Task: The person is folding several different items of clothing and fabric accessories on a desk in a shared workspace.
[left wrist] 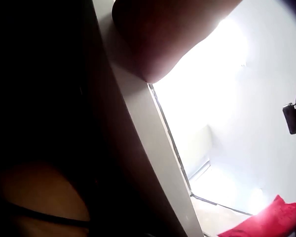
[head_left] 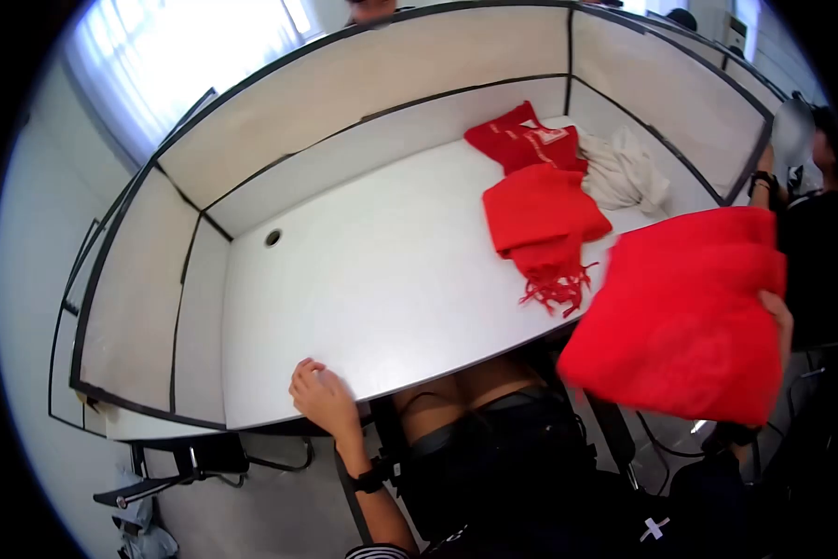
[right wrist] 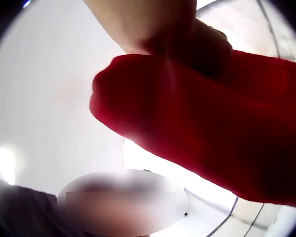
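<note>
My right hand [head_left: 778,321] grips the right side of a folded red cloth [head_left: 689,317], held up off the right front of the table. In the right wrist view, the curled fingers [right wrist: 212,49] press into its thick folds. At the table's front edge rests my left hand [head_left: 324,396], fingers relaxed, holding nothing. A red scarf [head_left: 545,219] with a fringe lies folded on the right part of the table. Behind it is a darker red cloth [head_left: 521,140] with white marks, and beside them a crumpled off-white cloth [head_left: 624,172].
Low partition panels [head_left: 372,102] with black trim enclose the white table [head_left: 372,270] at the back and sides. A round cable hole [head_left: 273,238] sits near the left back. Another person [head_left: 815,224] is close by on the right. Below left stands a black chair [head_left: 204,456].
</note>
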`<state>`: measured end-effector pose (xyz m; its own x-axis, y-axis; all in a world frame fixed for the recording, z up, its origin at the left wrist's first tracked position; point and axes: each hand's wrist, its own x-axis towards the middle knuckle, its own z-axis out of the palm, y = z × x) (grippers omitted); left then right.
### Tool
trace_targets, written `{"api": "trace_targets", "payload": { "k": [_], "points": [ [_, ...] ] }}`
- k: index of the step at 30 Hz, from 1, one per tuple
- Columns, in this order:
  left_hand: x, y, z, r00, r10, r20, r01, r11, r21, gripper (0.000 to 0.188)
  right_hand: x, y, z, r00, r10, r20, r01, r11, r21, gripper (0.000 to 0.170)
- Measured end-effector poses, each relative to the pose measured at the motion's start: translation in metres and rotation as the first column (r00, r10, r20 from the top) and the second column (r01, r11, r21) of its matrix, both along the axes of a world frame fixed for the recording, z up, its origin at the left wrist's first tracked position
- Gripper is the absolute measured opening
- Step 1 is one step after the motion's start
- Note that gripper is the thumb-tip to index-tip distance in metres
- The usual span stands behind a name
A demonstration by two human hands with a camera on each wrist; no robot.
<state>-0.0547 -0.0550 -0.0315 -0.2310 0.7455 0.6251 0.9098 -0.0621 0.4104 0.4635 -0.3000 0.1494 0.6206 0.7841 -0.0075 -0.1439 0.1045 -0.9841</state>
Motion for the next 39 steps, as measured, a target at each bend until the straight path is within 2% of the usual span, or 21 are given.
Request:
{"api": "trace_targets", "payload": {
  "k": [2,4,6,8,10,13,19,23,25,28,29,30,33,39],
  "points": [
    [0.003,-0.001,0.005,1.000,0.015,-0.001,-0.015,0.999,-0.030,0.012,0.035,-0.058,0.003,0.912,-0.218,0.346,0.220,0.975,0.035,0.045],
    [0.000,0.005,-0.003,0.999,0.028,-0.017,-0.027,1.000,0.007,0.012,0.058,-0.102,-0.001,0.737,-0.369,0.567,0.383,0.918,0.102,0.047],
    [0.001,0.003,-0.003,0.999,0.038,-0.010,-0.038,0.999,0.002,0.012,0.076,-0.122,-0.003,0.594,-0.481,0.645,0.487,0.853,0.188,0.050],
    [0.003,0.001,-0.001,0.998,0.066,0.001,-0.066,0.998,0.002,0.011,0.095,-0.120,-0.010,0.538,-0.598,0.594,0.589,0.771,0.242,0.053],
    [0.002,0.003,-0.001,0.998,0.069,-0.003,-0.069,0.997,0.024,0.010,0.130,-0.105,-0.022,0.450,-0.603,0.659,0.595,0.753,0.281,0.053],
    [0.000,0.003,-0.001,0.999,0.048,0.021,-0.048,0.999,0.016,0.010,0.187,-0.059,-0.031,0.413,-0.598,0.687,0.553,0.764,0.332,0.053],
    [0.006,-0.001,0.005,0.999,0.039,0.025,-0.040,0.999,0.017,0.011,0.288,0.060,-0.001,0.430,-0.643,0.634,0.399,0.765,0.506,0.053],
    [0.001,0.005,0.001,0.999,0.054,0.007,-0.054,0.998,0.027,0.011,0.333,0.128,0.009,0.560,-0.631,0.536,0.267,0.751,0.604,0.053],
    [0.006,-0.001,0.004,0.999,0.041,0.020,-0.042,0.999,0.029,0.010,0.358,0.152,-0.012,0.662,-0.575,0.481,0.214,0.760,0.614,0.053],
    [0.007,-0.001,0.005,0.998,0.045,0.035,-0.046,0.998,0.051,0.009,0.387,0.153,-0.091,0.865,-0.392,0.313,0.129,0.777,0.616,0.053],
    [0.006,0.000,0.003,0.998,0.046,0.043,-0.048,0.997,0.057,0.009,0.383,0.143,-0.124,0.947,-0.301,0.111,0.182,0.789,0.586,0.050],
    [0.006,-0.001,0.003,0.997,0.058,0.056,-0.061,0.996,0.059,0.009,0.380,0.133,-0.153,0.939,-0.329,0.104,0.232,0.825,0.515,0.050],
    [0.006,-0.002,0.006,0.997,0.028,0.071,-0.032,0.998,0.054,0.009,0.358,0.117,-0.189,0.861,-0.441,0.253,0.361,0.880,0.308,0.050],
    [0.006,-0.001,0.006,0.997,0.039,0.062,-0.042,0.998,0.039,0.009,0.347,0.097,-0.197,0.712,-0.471,0.520,0.493,0.864,0.107,0.048]
  ]
}}
